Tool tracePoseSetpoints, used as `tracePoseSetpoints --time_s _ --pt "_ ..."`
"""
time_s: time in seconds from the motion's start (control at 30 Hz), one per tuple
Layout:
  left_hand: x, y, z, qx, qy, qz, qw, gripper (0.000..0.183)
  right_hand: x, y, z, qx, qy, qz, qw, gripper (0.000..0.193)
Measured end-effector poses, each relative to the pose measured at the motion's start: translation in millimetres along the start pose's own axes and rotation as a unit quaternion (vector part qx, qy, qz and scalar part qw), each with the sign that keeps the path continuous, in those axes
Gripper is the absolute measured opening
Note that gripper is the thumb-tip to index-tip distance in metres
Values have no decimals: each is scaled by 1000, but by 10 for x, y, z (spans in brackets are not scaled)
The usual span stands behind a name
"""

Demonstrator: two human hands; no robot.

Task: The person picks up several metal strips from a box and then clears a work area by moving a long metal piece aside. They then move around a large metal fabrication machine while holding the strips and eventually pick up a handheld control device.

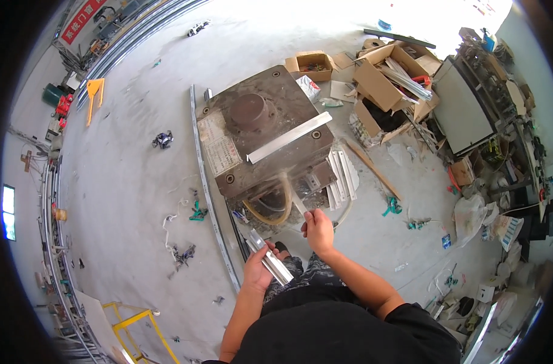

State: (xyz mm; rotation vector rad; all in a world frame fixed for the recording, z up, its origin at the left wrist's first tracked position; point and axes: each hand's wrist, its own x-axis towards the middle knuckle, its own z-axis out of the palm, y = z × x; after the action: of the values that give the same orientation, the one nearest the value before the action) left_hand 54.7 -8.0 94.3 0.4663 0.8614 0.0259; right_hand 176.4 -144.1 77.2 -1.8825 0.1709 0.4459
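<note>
With finished aluminium strips (342, 176) stacked beside the press machine (265, 130), the right hand (318, 229) pinches one strip (298, 203) at its front edge while the left hand (258, 265) grips a bundle of strips (269, 259) yet to go.

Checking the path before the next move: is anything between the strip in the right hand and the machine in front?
Nothing visible. The right hand holds the metal strip, blurred, just short of the machine; the gap looks open.
</note>
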Motion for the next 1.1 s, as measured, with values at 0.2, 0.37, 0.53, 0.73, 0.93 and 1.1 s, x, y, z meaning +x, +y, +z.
tracePoseSetpoints --time_s 0.2,0.37,0.53,0.73,0.93,1.1 --pt "68 -197 -210 -17 26 3 1000 14 248 -113 27 -13 -122 -5 992 23" --pt "45 -212 -111 -42 27 -12 999 12 288 -92 40 21 -133 -7 991 21" --pt "167 -163 -176 -47 29 -30 998 12 330 -119 36 28 -156 13 987 20" --pt "442 155 -338 -72 38 -71 994 12 273 -171 48 5 -134 34 990 16" --pt "695 669 -480 -94 61 -61 992 13 212 -136 70 4 -92 41 995 16" --pt "786 980 -420 -112 43 -55 991 12 181 -174 62 -3 -76 40 996 12"
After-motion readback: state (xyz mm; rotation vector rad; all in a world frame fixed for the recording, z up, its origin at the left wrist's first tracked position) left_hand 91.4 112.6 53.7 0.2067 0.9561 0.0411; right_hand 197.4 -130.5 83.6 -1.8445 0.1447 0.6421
